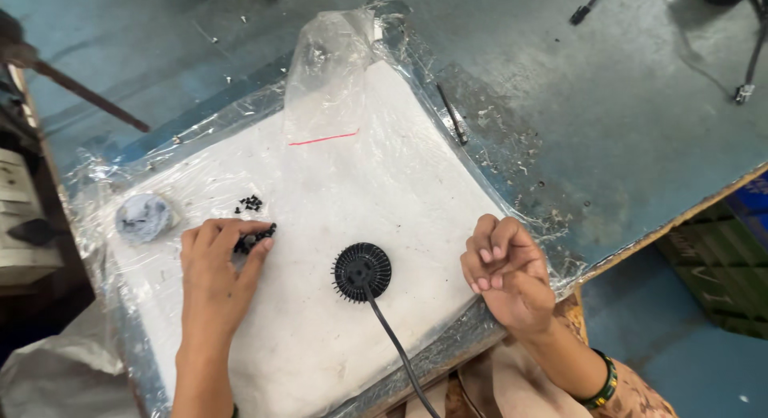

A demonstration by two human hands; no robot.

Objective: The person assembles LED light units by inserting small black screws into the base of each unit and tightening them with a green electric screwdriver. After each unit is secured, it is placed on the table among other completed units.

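Head view, left hand: the left hand (218, 268) lies palm down on the white pad (384, 186), fingers curled, the tips pinching at a small black part (254, 240); whether it is truly gripped or only touched I cannot tell.
Head view, right hand: the right hand (506, 272) hovers over the near right edge of the pad, fingers folded loosely toward the palm; nothing shows in it, though something tiny between the fingertips could be hidden.
Black part: it sits on the pad at the left fingertips, left of the finned disc.
How it should handle: judged small, light and rigid, likely to roll or slip away; best taken between thumb and forefinger across its narrow width.
Finned disc: a round black finned disc (362, 271) lies between the two hands, its black cable (394, 342) running off the near edge.
Loose bits: a little cluster of black screws (252, 202) lies just beyond the left hand, apart from it.
Other things: a grey round wad (144, 217) at the pad's left end; a clear plastic bag (332, 70) at the far end; a thin red line (322, 138) below it; a dark rod (453, 114) on the blue-grey table (624, 122).
In the way: the crinkled plastic wrap (520, 226) round the pad, and the cable near the right wrist.
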